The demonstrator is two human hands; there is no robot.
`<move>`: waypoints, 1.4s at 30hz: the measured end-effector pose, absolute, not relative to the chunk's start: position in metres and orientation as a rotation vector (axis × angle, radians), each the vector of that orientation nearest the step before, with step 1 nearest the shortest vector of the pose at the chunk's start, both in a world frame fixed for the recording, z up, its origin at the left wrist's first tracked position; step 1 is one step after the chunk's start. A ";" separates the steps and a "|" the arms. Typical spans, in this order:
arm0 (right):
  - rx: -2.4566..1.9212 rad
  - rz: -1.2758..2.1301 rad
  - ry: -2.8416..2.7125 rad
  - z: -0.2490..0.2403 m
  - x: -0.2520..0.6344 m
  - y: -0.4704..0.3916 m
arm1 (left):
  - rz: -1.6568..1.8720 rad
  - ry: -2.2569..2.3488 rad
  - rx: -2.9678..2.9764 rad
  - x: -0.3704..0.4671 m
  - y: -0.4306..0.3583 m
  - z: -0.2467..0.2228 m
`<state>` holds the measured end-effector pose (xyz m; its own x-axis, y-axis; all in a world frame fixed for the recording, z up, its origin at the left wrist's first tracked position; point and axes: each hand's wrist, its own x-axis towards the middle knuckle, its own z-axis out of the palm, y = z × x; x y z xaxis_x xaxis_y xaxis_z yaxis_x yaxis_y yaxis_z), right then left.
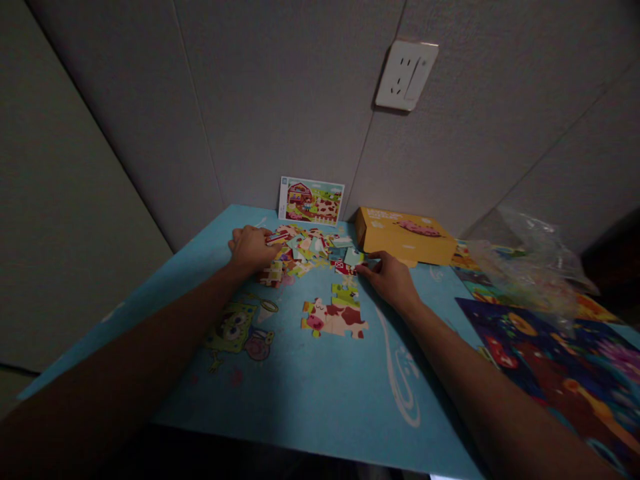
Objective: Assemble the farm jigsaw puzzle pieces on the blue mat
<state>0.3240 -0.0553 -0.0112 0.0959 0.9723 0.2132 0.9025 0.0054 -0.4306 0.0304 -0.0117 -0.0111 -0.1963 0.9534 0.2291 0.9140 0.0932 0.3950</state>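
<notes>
Left hand [251,251], half-curled, meets the heap of flat multicoloured puzzle pieces [309,245] on the light-blue tabletop [325,400]; nearer lies 1 maroon-and-cream cow section [337,319]; right hand [391,280], fingertips nearly together, borders the heap. Either's hold: cannot tell.

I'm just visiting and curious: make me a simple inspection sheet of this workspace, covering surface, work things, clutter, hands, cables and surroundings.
Surface: blue table with printed cartoon figures and white swirls.
Work things: a heap of loose puzzle pieces; nearer the person, a joined cow section; a farm picture card propped against the wall.
Clutter: yellow box behind the right hand; at the right, a clear plastic bag and a dark, colourful picture.
Hands: left hand at the heap's left edge, right hand at its right edge; grip unclear on both.
Cables: nothing seen.
Surroundings: grey wall with a white socket, nothing plugged in; dim light.
</notes>
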 end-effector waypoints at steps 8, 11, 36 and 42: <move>-1.768 0.197 -1.809 -0.003 0.316 -0.061 | 1.095 2.026 1.858 0.030 -0.011 -0.007; -1.624 0.245 -1.855 -0.002 0.311 -0.064 | 1.393 1.881 1.839 0.033 -0.014 -0.004; -1.833 0.261 -1.868 -0.007 0.313 -0.059 | 0.858 2.256 1.964 0.032 -0.014 -0.009; -1.916 0.220 -1.865 -0.006 0.314 -0.059 | 0.643 2.280 1.972 0.038 -0.016 -0.011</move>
<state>0.3136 -0.0585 -0.0060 0.0704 0.9780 0.1966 0.9053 0.0201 -0.4243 0.0381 -0.0160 -0.0106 -0.1802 0.9580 0.2230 0.9333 0.0950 0.3464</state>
